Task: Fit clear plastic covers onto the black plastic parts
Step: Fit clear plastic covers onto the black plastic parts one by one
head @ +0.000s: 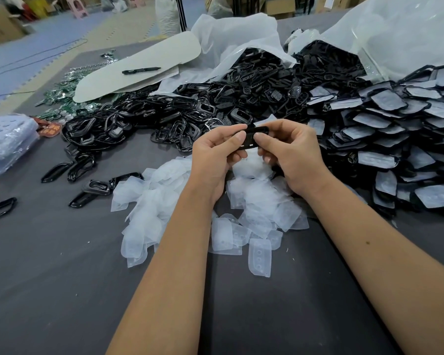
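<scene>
The dark grey counter (62,278) carried heaps of black plastic parts (164,108), clear plastic covers (154,201), covered parts (385,129) and green circuit boards (62,93).

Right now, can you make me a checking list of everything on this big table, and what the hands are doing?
Surface: dark grey table, mostly covered at the back.
Job's things: one black part held by both hands; loose clear covers heaped below them; pile of bare black parts behind; stack of covered parts on the right.
Clutter: black marker on a pale card sheet; green circuit boards; white plastic bags; wrapped tray at far left.
Grippers: left hand and right hand pinch the black part above the covers.
Cables: a thin dark cable on the floor.
Surroundings: blue and beige floor mats, cardboard boxes.
</scene>
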{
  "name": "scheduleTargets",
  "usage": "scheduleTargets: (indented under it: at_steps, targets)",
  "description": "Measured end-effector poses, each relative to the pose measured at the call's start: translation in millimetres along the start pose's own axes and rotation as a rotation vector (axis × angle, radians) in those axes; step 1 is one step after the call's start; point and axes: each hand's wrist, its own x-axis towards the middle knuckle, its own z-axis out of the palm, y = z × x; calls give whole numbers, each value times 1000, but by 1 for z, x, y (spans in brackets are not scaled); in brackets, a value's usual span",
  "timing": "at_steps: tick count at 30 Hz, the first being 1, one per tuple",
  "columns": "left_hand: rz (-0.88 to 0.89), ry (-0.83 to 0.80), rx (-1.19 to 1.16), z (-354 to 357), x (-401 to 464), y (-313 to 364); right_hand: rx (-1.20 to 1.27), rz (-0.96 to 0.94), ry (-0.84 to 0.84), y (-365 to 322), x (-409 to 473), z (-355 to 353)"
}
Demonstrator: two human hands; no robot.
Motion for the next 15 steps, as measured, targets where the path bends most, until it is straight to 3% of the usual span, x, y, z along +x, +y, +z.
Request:
scheduleTargets:
  at_steps: [6,11,13,15]
  targets:
    - [145,62,200,5,-2,-3,-172,-105,81,6,-1,1]
    - [242,121,224,3,-1,1,-505,-277,153,0,-5,7]
    - [257,186,162,-3,1,5,-614,-406,19,-13,-7,11]
    - [234,257,103,-10,4,8,-691,-408,-333,-27,-11,17]
